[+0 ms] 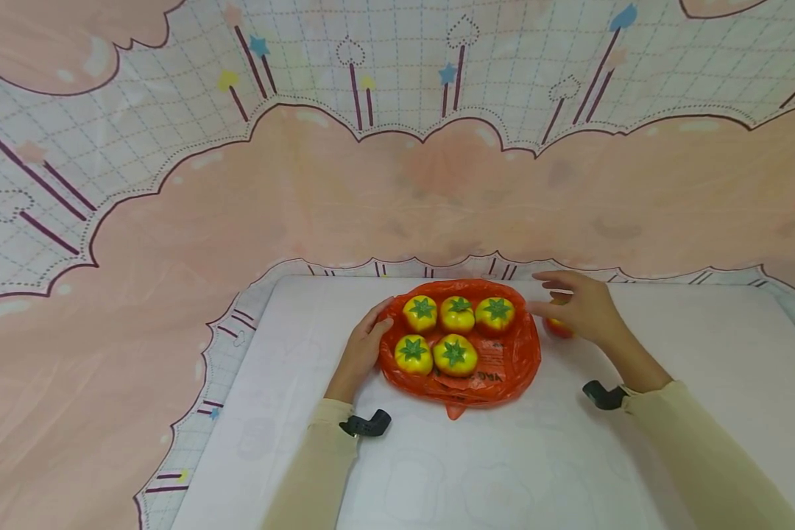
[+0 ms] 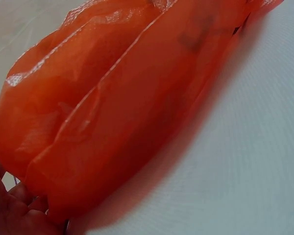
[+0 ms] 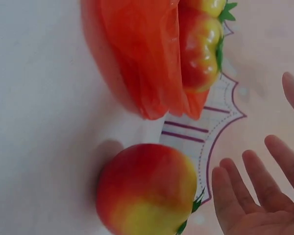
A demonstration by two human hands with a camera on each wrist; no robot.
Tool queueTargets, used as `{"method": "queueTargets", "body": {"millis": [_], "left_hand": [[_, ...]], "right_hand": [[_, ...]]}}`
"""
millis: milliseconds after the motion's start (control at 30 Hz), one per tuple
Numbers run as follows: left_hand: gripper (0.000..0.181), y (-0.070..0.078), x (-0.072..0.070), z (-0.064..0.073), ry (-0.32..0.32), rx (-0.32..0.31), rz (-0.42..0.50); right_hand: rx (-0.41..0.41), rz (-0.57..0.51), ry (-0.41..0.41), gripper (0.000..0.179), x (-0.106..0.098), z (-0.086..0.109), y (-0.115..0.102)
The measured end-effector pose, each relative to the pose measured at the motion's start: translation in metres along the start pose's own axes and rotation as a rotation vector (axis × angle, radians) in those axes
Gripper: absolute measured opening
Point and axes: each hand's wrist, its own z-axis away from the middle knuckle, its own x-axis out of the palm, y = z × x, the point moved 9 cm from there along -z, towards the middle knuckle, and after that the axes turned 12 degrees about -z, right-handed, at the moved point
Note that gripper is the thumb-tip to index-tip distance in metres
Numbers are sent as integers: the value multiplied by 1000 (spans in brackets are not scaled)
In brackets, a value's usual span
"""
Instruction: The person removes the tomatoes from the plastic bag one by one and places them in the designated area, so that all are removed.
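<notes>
A red plastic bag (image 1: 503, 375), its mouth spread wide, lies on the table with several yellow-and-red tomatoes (image 1: 455, 355) inside, green star-shaped tops facing up. My left hand (image 1: 364, 346) holds the bag's left rim, thumb on the inner side; in the left wrist view its fingers (image 2: 24, 210) curl at the bag's edge. To the right of the bag, one more tomato (image 3: 147, 188) sits on the table. My right hand (image 1: 579, 305) hovers over that tomato and partly hides it in the head view. Its fingers (image 3: 264, 183) are spread and hold nothing.
The white table (image 1: 477, 471) reaches back to a pink patterned cloth backdrop (image 1: 397, 199). A black wrist-worn device (image 1: 367, 423) sticks out from the left cuff, and another black device (image 1: 603, 395) from the right cuff.
</notes>
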Motion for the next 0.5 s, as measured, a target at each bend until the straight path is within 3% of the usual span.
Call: {"method": "queueTargets", "body": {"millis": [200, 500], "left_hand": [[42, -1, 0, -1, -2, -3, 0], [42, 1, 0, 2, -2, -11, 4]], "right_hand": [[-25, -32, -50, 71, 12, -6, -6], [-71, 13, -123, 66, 30, -15, -18]]}}
